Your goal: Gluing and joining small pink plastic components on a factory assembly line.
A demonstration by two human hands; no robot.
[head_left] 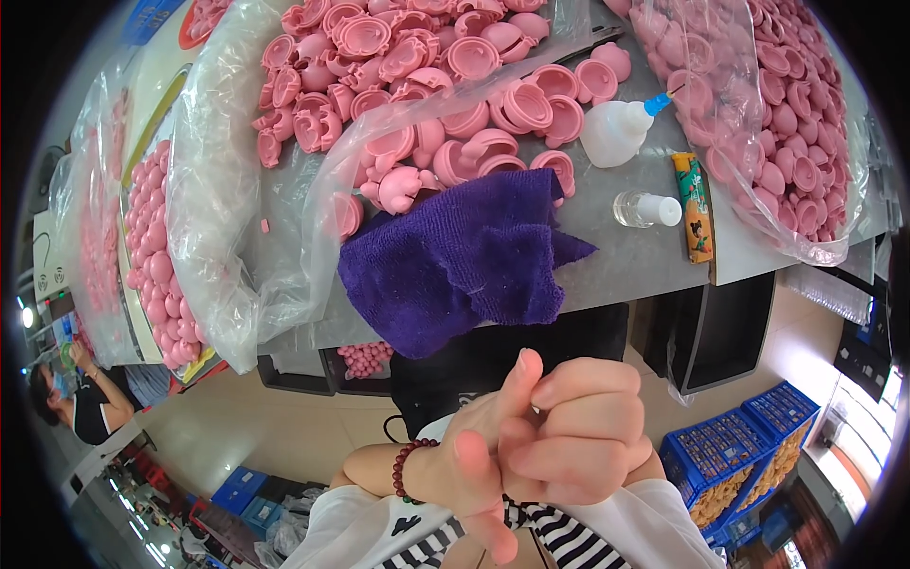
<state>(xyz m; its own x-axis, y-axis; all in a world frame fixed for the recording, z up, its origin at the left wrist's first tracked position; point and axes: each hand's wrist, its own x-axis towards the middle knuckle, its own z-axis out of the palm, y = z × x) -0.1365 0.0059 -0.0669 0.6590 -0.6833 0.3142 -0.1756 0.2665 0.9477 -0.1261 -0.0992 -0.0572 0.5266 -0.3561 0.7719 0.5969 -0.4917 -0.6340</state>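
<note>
My left hand (479,455), with a dark red bead bracelet at its wrist, is raised in front of my chest, several fingers stretched apart. Against its palm side, my right hand (588,427) is closed, fingers curled in; anything inside is hidden. Both hands are off the table, near its front edge. A purple cloth (464,261) hangs partly over that edge. Just behind it lies a rounded pink figure piece (403,190). To the right stands a white squeeze bottle (614,133) with a blue needle tip. A small clear bottle (645,209) with a white cap is nearer.
Heaped pink hollow plastic parts (379,57) cover the back of the grey table, with a large clear bag of pink pieces (796,142) at right. A green and orange lighter (694,209) lies beside it. Blue crates (720,450) are on the floor; a person (81,398) sits far left.
</note>
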